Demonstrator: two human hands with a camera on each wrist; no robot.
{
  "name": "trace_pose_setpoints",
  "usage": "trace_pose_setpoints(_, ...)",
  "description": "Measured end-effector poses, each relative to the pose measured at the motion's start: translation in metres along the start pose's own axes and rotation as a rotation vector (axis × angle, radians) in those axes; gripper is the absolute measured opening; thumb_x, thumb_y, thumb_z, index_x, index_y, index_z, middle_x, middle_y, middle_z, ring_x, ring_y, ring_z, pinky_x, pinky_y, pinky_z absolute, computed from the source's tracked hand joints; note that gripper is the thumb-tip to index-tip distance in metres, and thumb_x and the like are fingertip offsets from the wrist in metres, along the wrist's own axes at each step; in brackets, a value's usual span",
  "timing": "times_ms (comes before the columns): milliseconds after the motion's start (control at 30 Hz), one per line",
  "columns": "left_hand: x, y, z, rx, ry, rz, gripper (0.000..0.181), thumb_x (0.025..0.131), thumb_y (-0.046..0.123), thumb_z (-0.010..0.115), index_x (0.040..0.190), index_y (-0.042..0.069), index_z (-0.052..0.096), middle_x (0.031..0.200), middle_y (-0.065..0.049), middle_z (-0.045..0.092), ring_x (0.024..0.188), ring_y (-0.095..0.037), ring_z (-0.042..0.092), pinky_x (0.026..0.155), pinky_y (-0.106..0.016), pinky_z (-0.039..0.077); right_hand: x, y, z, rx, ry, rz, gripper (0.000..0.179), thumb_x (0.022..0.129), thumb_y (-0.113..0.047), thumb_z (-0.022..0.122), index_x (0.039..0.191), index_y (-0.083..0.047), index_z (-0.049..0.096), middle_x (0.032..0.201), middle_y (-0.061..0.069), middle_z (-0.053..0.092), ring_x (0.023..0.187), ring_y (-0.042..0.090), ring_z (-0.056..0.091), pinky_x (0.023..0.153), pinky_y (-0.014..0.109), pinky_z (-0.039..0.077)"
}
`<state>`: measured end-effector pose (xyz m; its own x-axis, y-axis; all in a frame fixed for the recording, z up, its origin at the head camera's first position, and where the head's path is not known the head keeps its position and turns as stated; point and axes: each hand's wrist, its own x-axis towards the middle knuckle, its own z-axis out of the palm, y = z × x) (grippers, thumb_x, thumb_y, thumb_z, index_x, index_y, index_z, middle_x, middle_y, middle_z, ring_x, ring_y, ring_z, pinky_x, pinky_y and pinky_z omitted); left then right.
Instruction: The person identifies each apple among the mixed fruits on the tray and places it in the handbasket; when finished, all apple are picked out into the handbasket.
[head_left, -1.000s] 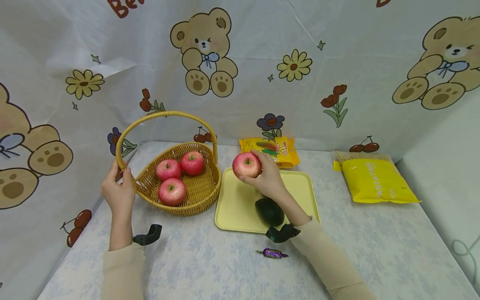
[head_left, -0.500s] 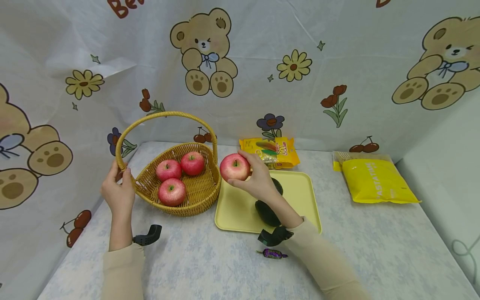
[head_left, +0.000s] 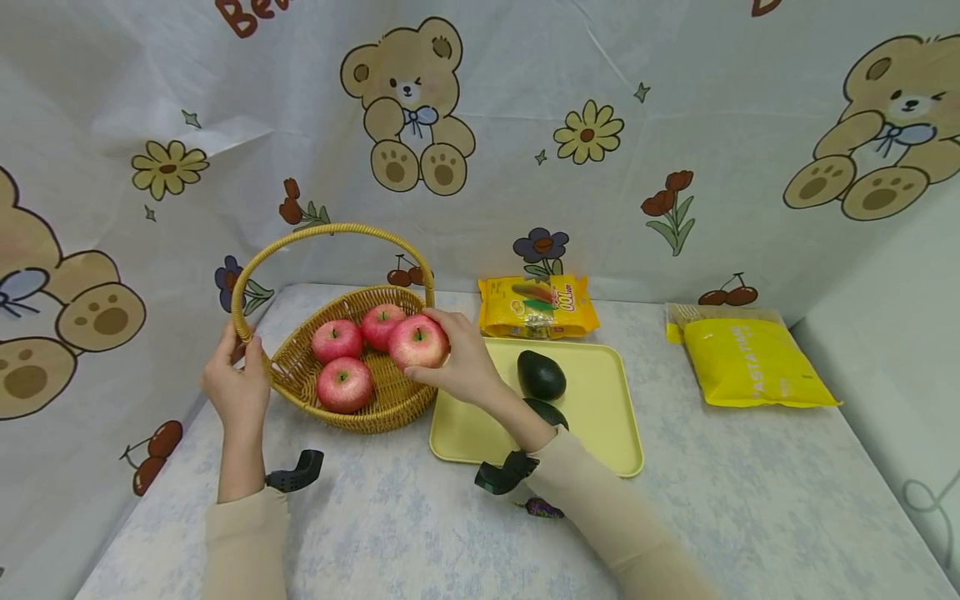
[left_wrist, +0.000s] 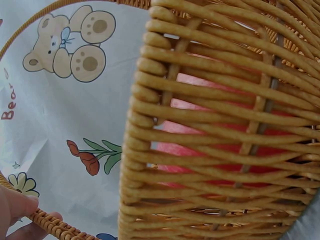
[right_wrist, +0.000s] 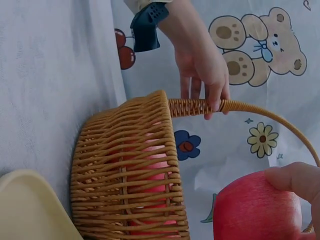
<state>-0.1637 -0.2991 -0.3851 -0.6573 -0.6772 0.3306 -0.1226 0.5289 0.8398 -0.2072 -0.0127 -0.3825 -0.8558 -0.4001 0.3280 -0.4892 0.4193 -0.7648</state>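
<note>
My right hand [head_left: 467, 364] grips a red apple [head_left: 419, 342] over the right part of a wicker basket [head_left: 390, 417] in the head view. Three more apples, one of them a red apple [head_left: 344, 385] at the front, lie inside the basket. The left hand [head_left: 238, 379] pinches the left foot of the basket's arched handle [head_left: 330, 227]. From the right wrist, the held apple [right_wrist: 257, 207] shows above the level of the basket's rim, with my thumb against it. Through the weave, the left wrist view shows red fruit [left_wrist: 185, 145] inside.
A pale yellow tray [head_left: 600, 400] beside the basket bears two dark green avocados, the rear avocado [head_left: 541, 376] fully visible. Behind it lies a yellow snack packet [head_left: 536, 307]. A yellow pasta bag [head_left: 757, 360] lies at right, and a purple wrapped candy [head_left: 543, 507] near the front, partly behind my sleeve.
My right hand has carried the apple leftward from above the tray to over the basket, uncovering the avocados. The left hand has stayed on the handle.
</note>
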Motion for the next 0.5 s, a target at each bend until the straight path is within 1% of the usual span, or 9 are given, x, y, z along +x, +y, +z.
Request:
trace_pose_setpoints(167, -0.001, 0.002, 0.0, -0.006, -0.006, -0.001, 0.035, 0.1, 0.02, 0.053, 0.135, 0.018, 0.06, 0.127, -0.005, 0.067, 0.113, -0.021, 0.063, 0.089, -0.032, 0.055, 0.006, -0.005, 0.013, -0.02, -0.022, -0.008, 0.081, 0.073, -0.033, 0.084, 0.141, -0.009, 0.047, 0.128, 0.009, 0.056, 0.113, 0.023, 0.054, 0.092, 0.039, 0.051)
trace_pose_setpoints(267, -0.001, 0.003, 0.0, -0.011, -0.008, -0.001, 0.034, 0.101, 0.02, 0.053, 0.134, 0.018, 0.061, 0.127, -0.005, 0.067, 0.112, -0.021, 0.062, 0.09, -0.034, 0.055, 0.011, -0.004, 0.02, -0.045, -0.029, -0.021, 0.081, 0.073, -0.032, 0.084, 0.141, -0.01, 0.047, 0.128, 0.008, 0.057, 0.113, 0.021, 0.054, 0.091, 0.039, 0.051)
trace_pose_setpoints(400, -0.001, 0.003, 0.0, -0.009, -0.007, -0.004, 0.034, 0.101, 0.021, 0.052, 0.134, 0.018, 0.061, 0.127, -0.005, 0.067, 0.112, -0.021, 0.062, 0.089, -0.031, 0.055, 0.017, -0.002, 0.029, -0.097, -0.051, -0.023, 0.08, 0.074, -0.031, 0.084, 0.142, -0.01, 0.046, 0.129, 0.008, 0.056, 0.112, 0.021, 0.056, 0.091, 0.038, 0.051)
trace_pose_setpoints(500, -0.001, 0.002, -0.001, -0.006, -0.002, -0.003, 0.035, 0.101, 0.02, 0.053, 0.134, 0.018, 0.06, 0.126, -0.006, 0.067, 0.112, -0.021, 0.062, 0.085, -0.024, 0.054, 0.023, 0.0, 0.036, -0.173, -0.074, -0.013, 0.081, 0.074, -0.034, 0.083, 0.142, -0.009, 0.046, 0.128, 0.01, 0.057, 0.109, 0.022, 0.058, 0.089, 0.036, 0.052)
